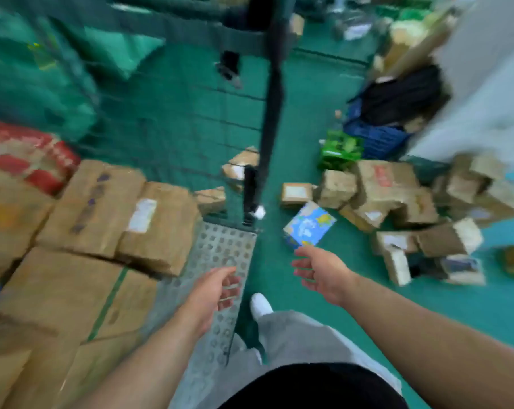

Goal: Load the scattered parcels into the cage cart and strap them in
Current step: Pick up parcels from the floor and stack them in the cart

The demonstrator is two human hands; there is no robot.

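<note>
Green floor (pixel 323 305) spreads under everything, and the whole view is blurred. On your left stands the cage cart (pixel 220 249), with a perforated metal deck and a dark corner post. Brown cardboard parcels (pixel 117 208) are stacked inside it and fill its left part. On the floor at your right lies a heap of scattered parcels (pixel 391 196), brown boxes tumbled against each other. Between this heap and the cart corner a blue box (pixel 308 224) lies tilted. Your right hand (pixel 320 271) is just beside this box, fingers spread and relaxed, holding nothing; whether it touches the box cannot be told. Your left hand (pixel 217 293) hovers over the bare edge of the cart deck, fingers loose and empty too.
</note>
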